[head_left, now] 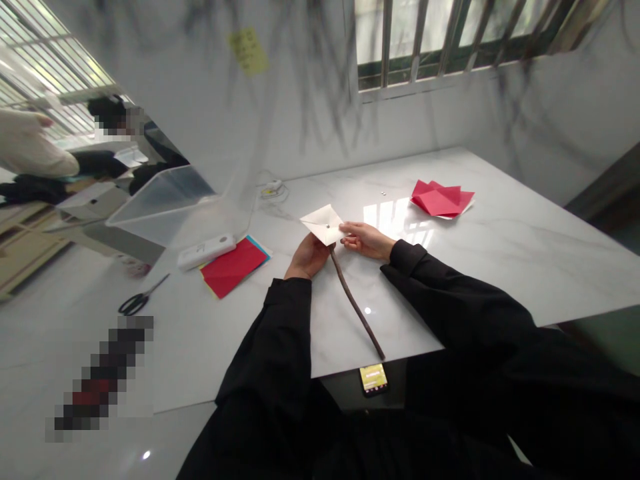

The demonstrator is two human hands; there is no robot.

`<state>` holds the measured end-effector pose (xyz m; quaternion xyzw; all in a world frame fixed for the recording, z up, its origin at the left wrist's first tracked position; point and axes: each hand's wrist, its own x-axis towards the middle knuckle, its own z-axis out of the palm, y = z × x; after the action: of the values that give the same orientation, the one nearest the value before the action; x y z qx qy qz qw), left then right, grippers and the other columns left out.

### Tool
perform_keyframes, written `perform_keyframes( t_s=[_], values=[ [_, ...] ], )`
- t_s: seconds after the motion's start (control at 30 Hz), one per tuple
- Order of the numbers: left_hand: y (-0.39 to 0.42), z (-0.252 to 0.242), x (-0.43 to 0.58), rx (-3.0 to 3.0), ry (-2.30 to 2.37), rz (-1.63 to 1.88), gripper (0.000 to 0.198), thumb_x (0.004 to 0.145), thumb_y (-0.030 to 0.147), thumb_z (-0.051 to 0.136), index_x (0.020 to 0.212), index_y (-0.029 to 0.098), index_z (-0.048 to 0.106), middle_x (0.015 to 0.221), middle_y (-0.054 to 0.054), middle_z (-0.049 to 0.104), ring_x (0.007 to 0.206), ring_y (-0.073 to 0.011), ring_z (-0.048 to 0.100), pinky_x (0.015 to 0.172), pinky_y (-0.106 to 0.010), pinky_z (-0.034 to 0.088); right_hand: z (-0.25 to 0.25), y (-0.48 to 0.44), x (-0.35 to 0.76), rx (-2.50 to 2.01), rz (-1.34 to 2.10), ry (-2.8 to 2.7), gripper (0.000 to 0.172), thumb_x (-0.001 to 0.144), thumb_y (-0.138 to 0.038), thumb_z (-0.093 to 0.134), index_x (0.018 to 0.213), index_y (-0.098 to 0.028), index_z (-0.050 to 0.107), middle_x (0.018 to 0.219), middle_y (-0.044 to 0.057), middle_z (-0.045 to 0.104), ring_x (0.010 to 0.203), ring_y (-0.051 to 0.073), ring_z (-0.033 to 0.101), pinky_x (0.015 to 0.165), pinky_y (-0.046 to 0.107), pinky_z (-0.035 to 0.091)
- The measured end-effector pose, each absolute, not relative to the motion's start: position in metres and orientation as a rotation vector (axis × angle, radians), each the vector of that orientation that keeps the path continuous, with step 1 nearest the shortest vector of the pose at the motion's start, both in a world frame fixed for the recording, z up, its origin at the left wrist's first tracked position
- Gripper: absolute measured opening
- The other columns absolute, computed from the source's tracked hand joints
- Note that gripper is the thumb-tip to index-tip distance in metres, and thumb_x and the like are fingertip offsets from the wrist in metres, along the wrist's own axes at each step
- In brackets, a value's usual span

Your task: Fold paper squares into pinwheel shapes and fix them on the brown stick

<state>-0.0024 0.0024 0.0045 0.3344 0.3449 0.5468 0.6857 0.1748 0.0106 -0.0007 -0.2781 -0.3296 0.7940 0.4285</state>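
A square of folded white paper (316, 219), creased toward a small dark spot at its middle, is held up over the table. My left hand (307, 257) closes around it from below; the paper hides some of its fingers. At the paper's right corner, my right hand (367, 240) pinches the edge with thumb and finger. A thin brown stick (350, 297) runs from beneath the paper down to the table's front edge. Whether the left fingers also grip the stick's top I cannot tell.
Red, yellow and blue paper sheets (235, 267) lie left beside a white oblong device (207, 252). Scissors (143, 297) are farther left, near a clear plastic bin (165, 200). Red folded papers (440, 199) sit back right. A phone (373, 380) lies below the front edge. People are behind left.
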Motion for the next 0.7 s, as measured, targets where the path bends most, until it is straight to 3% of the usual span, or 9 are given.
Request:
perform_keyframes(
  t_s=[0.47, 0.7],
  values=[
    [0.0028, 0.0038, -0.0024, 0.686, 0.802, 1.195, 0.032, 0.093, 0.015, 0.06, 0.123, 0.015, 0.071, 0.097, -0.008, 0.077, 0.085, -0.0191, 0.07, 0.071, -0.027, 0.054, 0.0011, 0.011, 0.1776, -0.74, 1.979, -0.868, 0.01, 0.09, -0.015, 0.073, 0.097, -0.011, 0.067, 0.082, 0.003, 0.067, 0.065, 0.007, 0.064, 0.059, 0.014, 0.056],
    [0.0083, -0.0022, -0.004, 0.744, 0.807, 1.226, 0.02, 0.087, 0.019, 0.072, 0.106, 0.015, 0.074, 0.093, -0.008, 0.077, 0.082, -0.0178, 0.069, 0.073, -0.027, 0.054, 0.0025, 0.0127, 0.1803, -0.76, 1.981, -0.843, 0.011, 0.086, -0.014, 0.076, 0.092, -0.012, 0.066, 0.08, 0.002, 0.065, 0.064, 0.007, 0.06, 0.052, 0.013, 0.052]
  ],
)
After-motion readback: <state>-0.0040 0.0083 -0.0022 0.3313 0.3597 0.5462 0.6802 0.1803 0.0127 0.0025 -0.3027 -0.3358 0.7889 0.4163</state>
